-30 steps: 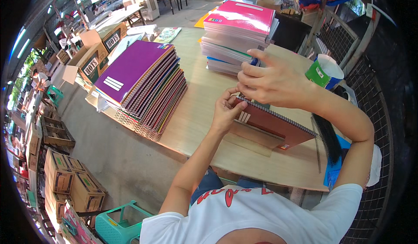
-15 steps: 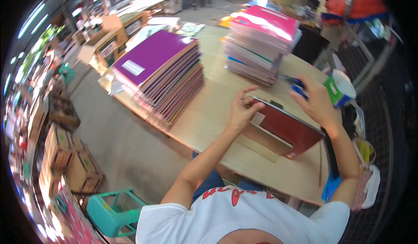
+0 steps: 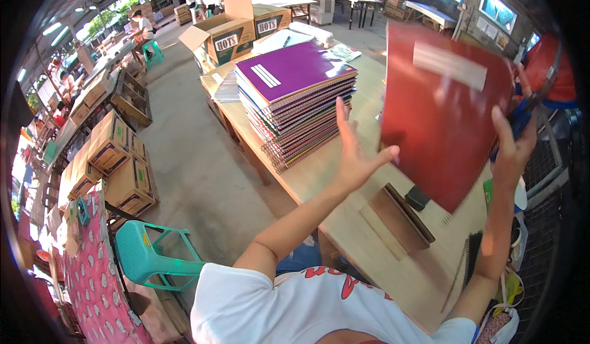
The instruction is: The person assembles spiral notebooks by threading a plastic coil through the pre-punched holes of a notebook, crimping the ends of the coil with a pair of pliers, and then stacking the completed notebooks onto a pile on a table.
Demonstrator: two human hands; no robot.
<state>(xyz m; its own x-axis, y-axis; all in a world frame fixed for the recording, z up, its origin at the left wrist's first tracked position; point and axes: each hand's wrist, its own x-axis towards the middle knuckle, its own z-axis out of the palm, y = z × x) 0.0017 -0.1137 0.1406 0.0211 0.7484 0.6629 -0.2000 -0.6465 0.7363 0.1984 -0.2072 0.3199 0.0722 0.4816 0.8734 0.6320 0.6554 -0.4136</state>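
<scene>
Left fingers (image 3: 346, 129): spread | right fingers (image 3: 503, 130): pinching red notebook (image 3: 439, 123) | open carton (image 3: 236, 44) (contents hidden)

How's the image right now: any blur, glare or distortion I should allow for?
Head view: the raised red-brown notebook is blurred, likely by motion, its pale label smeared; head view: glare whitens the right end of the purple notebook; head view: fisheye bends straight edges, and the corners go dark.

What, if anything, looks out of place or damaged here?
Nothing stands out as spilled or damaged. The red-brown rectangular spiral notebook tilts in midair at the right hand, blurred, but that suggests ordinary handling.
</scene>
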